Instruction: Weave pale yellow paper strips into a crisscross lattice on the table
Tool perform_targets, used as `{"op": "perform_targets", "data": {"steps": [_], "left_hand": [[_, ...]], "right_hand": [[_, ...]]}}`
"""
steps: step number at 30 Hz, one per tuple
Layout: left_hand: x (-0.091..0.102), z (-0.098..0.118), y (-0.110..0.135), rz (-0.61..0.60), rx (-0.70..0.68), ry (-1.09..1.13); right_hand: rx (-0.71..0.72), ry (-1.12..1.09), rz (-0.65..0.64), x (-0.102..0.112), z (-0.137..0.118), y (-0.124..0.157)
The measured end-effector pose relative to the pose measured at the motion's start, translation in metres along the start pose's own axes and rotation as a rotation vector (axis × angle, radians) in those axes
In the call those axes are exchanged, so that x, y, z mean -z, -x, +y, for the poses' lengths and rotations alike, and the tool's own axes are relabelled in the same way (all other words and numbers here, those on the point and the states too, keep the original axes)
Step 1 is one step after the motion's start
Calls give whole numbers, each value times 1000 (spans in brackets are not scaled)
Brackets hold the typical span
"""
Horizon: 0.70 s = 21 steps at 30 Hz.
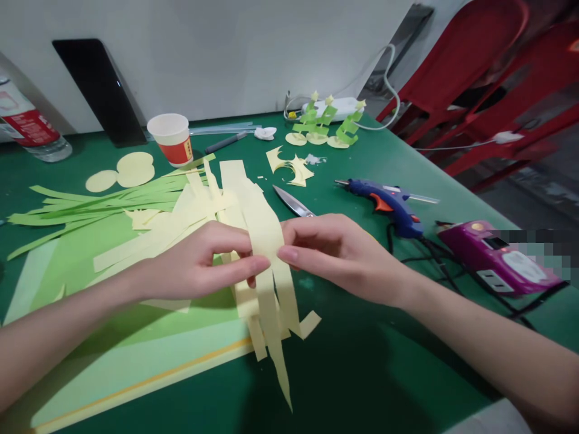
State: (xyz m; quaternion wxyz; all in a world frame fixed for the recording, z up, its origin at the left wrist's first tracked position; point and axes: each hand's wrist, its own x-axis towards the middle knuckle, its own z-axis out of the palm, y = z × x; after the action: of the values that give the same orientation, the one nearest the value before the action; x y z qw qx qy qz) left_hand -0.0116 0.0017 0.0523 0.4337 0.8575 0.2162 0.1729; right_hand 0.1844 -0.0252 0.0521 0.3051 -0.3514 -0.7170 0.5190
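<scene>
Between my hands hangs a pale yellow paper strip, split lengthwise below into two tails, one ending in a point. My left hand pinches its left edge between thumb and fingers. On the right edge, my right hand pinches the same strip at about the same height. Other yellow paper strips lie behind and under my left hand, on a stack of green sheets. Just beyond my right hand, the scissors show only their blades; the handles are hidden.
A blue glue gun and a purple power box with black cables lie right. Along the back are a paper cup, a bottle, a phone and small paper plants. Green strips lie left.
</scene>
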Motion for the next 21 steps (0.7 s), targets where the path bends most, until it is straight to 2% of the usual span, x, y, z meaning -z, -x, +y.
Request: {"op": "perform_targets", "data": {"steps": [5, 9, 11, 16, 21], "left_hand": [[2, 1, -1, -23, -15, -16], [3, 3, -3, 83, -20, -32], [2, 3, -3, 98, 5, -24], [1, 2, -1, 32, -7, 5], [5, 3, -3, -21, 0, -31]], "right_hand": [[26, 70, -34, 2, -1, 2], [11, 106, -48, 3, -1, 3], [-11, 100, -49, 3, 0, 2], [-44, 73, -45, 1, 1, 2], [5, 48, -74, 4, 1, 2]]}}
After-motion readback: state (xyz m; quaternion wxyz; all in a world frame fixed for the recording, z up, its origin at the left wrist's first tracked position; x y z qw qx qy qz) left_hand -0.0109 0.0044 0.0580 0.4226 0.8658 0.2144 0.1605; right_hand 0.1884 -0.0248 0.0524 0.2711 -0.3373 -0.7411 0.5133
